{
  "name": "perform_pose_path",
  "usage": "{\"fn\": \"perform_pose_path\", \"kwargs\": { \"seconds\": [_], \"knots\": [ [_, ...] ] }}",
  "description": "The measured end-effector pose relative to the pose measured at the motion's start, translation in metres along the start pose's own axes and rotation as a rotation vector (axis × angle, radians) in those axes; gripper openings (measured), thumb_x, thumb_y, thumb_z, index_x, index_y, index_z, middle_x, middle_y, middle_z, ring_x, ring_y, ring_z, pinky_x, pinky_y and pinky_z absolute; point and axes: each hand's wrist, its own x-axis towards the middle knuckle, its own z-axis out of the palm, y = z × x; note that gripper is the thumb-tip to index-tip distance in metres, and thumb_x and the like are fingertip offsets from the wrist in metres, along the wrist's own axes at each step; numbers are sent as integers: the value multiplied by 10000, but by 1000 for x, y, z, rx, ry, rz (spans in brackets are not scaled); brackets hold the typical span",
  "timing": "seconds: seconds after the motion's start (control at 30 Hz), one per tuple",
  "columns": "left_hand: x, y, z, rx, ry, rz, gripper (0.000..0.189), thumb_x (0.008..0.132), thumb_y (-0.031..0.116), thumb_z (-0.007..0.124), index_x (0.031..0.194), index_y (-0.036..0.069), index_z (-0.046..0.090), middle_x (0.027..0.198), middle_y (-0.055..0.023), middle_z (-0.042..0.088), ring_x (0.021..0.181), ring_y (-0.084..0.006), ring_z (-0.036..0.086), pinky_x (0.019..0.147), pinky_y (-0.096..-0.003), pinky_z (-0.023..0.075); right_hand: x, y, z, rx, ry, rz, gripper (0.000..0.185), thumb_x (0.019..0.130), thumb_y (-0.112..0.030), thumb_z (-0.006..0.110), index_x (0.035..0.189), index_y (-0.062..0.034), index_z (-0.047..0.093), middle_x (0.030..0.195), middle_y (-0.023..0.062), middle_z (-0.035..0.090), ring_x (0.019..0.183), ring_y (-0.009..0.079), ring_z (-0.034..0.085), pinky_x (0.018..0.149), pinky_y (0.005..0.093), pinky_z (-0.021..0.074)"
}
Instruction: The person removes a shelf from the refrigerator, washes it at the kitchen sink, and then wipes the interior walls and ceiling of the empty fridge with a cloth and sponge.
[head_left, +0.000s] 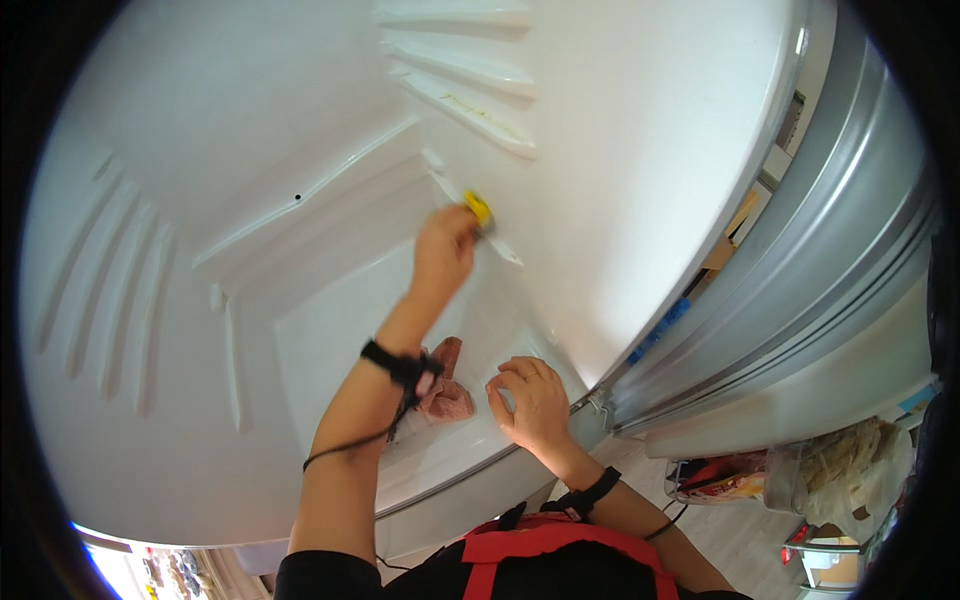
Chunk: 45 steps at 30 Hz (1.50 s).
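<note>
My left hand (444, 244) holds a small yellow sponge (476, 208) against the right inner wall of a white refrigerator compartment (337, 352). The sponge is a little blurred and partly hidden by my fingers. It touches a short moulded shelf ledge (504, 251) on that wall. Near the front right of the compartment floor is my right hand (532, 401), its fingers loosely curved and apart, with nothing seen in them. A crumpled pink cloth (448, 397) lies on the floor between my forearm and my right hand, partly covered by the left wrist strap.
Moulded shelf ribs line the left wall (112, 300) and the right wall; one right rib (472, 112) bears yellowish stains. At right stands the open refrigerator door (780, 300), with a door shelf of bagged goods (840, 472) below. Black straps with cords circle both my wrists.
</note>
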Motion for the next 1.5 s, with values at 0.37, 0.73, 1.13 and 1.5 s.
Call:
{"fn": "perform_pose_path", "kwargs": {
  "seconds": [0.37,0.73,1.13,1.5],
  "knots": [
    [-8,21,4,-107,-16,-107,244,743,-116,513,964,-26,566,1066,-116,555,811,-217,595,591,-252,494,-4,3,2,-21,47,-6,84,769,-153,674,788,-73,660,960,82,644,1058,296,572,892,419,451],
    [-34,18,22,-485,110,-471,184,785,-60,616,964,-30,584,1024,-109,543,920,-207,616,661,-280,552,0,2,-2,-20,32,53,63,758,-133,672,784,-76,674,986,72,658,1074,295,580,883,403,467],
    [10,-57,36,-278,283,-601,290,885,108,654,1154,17,593,1087,-74,614,846,-184,618,747,-308,495,0,-2,1,-63,-22,-29,57,748,-118,670,798,-89,671,984,67,654,1042,303,588,861,413,466],
    [33,-99,55,-253,640,-459,289,866,86,603,1145,9,617,1254,-157,599,992,-331,623,849,-380,487,-4,-4,5,-102,-37,-42,46,768,-131,661,804,-106,674,976,53,657,964,275,595,800,393,468]
  ]
}}
